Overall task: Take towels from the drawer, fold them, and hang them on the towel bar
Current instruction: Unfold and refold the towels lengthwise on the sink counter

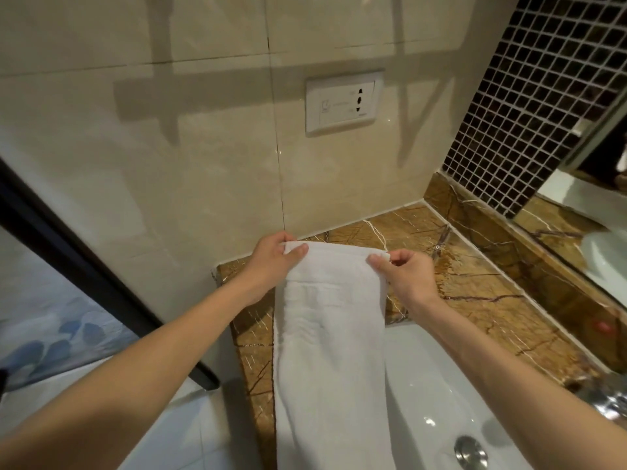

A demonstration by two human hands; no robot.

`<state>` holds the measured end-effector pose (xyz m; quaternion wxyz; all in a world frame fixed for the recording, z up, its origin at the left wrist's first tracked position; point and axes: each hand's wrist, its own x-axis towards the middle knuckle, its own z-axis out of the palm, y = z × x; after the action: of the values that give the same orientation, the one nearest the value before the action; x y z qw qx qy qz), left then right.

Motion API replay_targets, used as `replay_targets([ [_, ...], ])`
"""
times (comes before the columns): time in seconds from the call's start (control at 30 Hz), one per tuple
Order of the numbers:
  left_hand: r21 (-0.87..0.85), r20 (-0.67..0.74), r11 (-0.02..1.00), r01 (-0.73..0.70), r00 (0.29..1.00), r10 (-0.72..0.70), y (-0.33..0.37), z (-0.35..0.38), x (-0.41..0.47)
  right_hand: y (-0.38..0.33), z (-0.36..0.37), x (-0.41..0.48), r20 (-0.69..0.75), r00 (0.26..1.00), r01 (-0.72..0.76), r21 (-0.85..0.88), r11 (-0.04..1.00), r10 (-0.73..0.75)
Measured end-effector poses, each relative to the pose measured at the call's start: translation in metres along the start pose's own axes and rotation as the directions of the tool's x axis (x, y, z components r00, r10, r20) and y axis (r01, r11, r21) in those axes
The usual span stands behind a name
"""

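Note:
A long white towel lies lengthwise over the brown marble counter and hangs toward me past the bottom of the view. My left hand pinches its far left corner, thumb on top. My right hand pinches the far right corner. Both hands hold the towel's top edge just above the counter, near the beige tiled wall. No towel bar or drawer is in sight; only a bar-like shadow falls on the wall.
A white sink basin with a metal drain lies to the right of the towel, a chrome tap at its right edge. A wall socket sits above. A mirror and dark mosaic tiles stand at right, a black frame at left.

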<state>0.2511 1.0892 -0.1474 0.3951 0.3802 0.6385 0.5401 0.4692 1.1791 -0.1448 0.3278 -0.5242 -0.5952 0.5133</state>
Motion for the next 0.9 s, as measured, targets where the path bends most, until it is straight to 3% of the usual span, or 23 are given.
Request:
replay_targets([
  [0.07, -0.003, -0.117, 0.999, -0.038, 0.992, 0.037, 0.001, 0.002, 0.009, 0.0, 0.011, 0.011, -0.047, 0.999, 0.012, -0.012, 1.0, -0.013],
  [0.17, 0.176, -0.238, 0.98, -0.091, 0.962, 0.132, -0.003, 0.004, 0.024, 0.002, 0.03, 0.031, -0.059, 0.998, 0.012, -0.042, 0.999, -0.014],
  [0.3, 0.429, -0.22, 0.897, -0.106, 0.951, 0.217, -0.028, 0.004, 0.044, 0.015, 0.05, 0.057, -0.057, 0.992, -0.117, -0.084, 0.99, 0.112],
  [0.4, 0.488, -0.198, 0.871, -0.066, 0.963, 0.183, -0.053, 0.002, 0.055, 0.03, 0.058, 0.073, -0.014, 0.98, -0.2, -0.139, 0.97, 0.2],
  [0.5, 0.51, -0.179, 0.859, -0.049, 0.97, 0.162, -0.071, 0.003, 0.065, 0.041, 0.067, 0.085, -0.036, 0.98, -0.199, -0.142, 0.97, 0.195],
  [0.67, 0.639, -0.191, 0.769, 0.012, 0.971, 0.144, -0.089, 0.009, 0.076, 0.057, 0.081, 0.093, -0.069, 0.997, -0.062, -0.328, 0.943, 0.042],
  [0.9, 0.881, -0.16, 0.47, 0.056, 0.97, 0.183, -0.091, 0.02, 0.074, 0.077, 0.092, 0.086, -0.061, 0.987, 0.089, -0.557, 0.826, -0.148],
])
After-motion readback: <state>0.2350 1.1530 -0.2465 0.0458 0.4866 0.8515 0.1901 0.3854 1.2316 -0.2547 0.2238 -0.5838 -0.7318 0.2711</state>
